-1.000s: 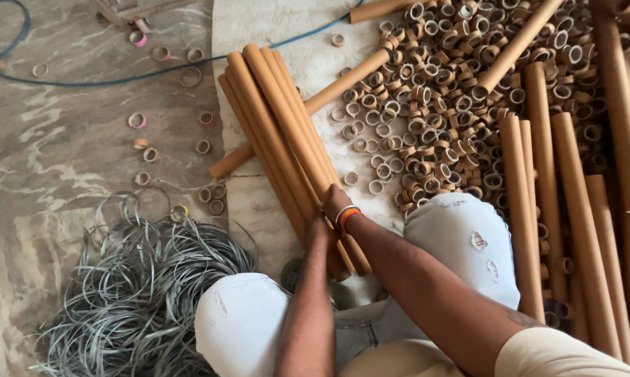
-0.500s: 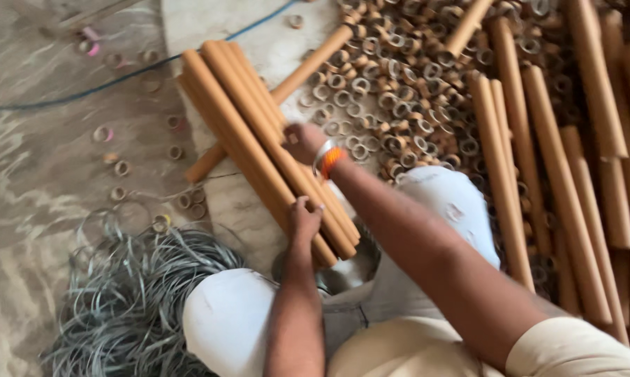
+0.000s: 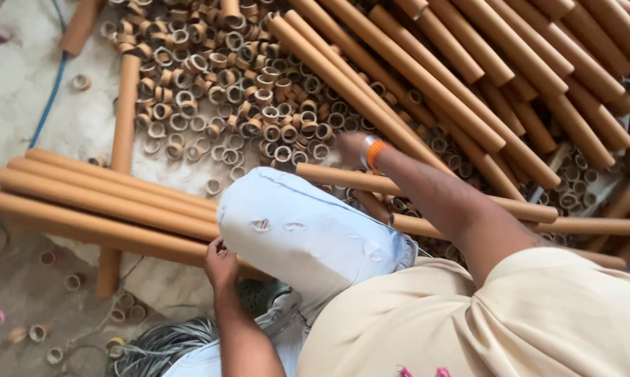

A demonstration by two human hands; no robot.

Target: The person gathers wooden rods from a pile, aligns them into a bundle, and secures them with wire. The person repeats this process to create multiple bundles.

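Note:
A bundle of several long brown cardboard tubes (image 3: 105,202) lies on the floor at the left, its near end by my knee in light jeans (image 3: 301,230). My left hand (image 3: 221,262) curls its fingers over the nearest tube of that bundle. Out over the heap, my right hand (image 3: 350,146), with an orange band at the wrist, rests at a long slanting tube (image 3: 329,70). Its fingers are hidden, so its grip is unclear. Another long tube (image 3: 329,176) passes under that forearm.
A pile of long tubes (image 3: 510,63) fills the upper right. Many short cut tube rings (image 3: 217,91) are heaped at top centre and scattered on the floor. A coil of grey wire (image 3: 154,345) lies bottom left, and a blue cable (image 3: 49,98) crosses the concrete.
My right hand has left the bundle and reached right to the pile of long tubes. My left hand has stayed on the bundle. The view has swung right.

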